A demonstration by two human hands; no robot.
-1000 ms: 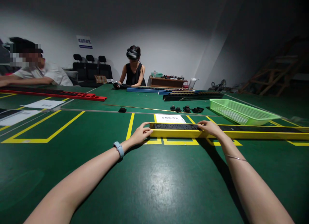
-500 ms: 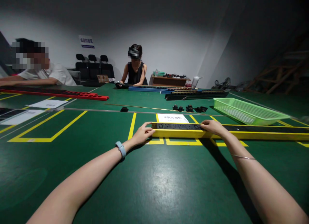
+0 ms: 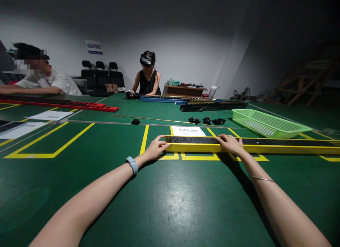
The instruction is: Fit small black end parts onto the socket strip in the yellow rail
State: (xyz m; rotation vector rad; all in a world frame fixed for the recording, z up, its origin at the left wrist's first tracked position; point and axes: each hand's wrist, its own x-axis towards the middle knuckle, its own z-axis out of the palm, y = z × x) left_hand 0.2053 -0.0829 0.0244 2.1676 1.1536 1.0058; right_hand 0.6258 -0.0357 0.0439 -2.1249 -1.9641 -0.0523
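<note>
A long yellow power strip (image 3: 196,147) lies across the green table, with black socket modules (image 3: 198,140) set along its open top channel. Its left end is pinched by my left hand (image 3: 155,147), fingers at the end and thumb at the front wall. My right hand (image 3: 230,143) is closed over the strip farther right, its fingertips at the black socket row. The wrist hides part of the strip's front wall. Past the right hand, the dark channel runs on toward the right edge of the view.
A light green basket (image 3: 268,124) stands behind the strip. Several small black modules (image 3: 206,120) and a thin brass-coloured rod (image 3: 159,119) lie beyond a printed paper (image 3: 188,131). Red rails (image 3: 101,107) and dark rails (image 3: 212,106) are farther off. Two people (image 3: 148,80) sit at the table.
My right hand has shifted slightly left along the strip and flattened over it. My left hand keeps its hold on the end. The view has turned slightly.
</note>
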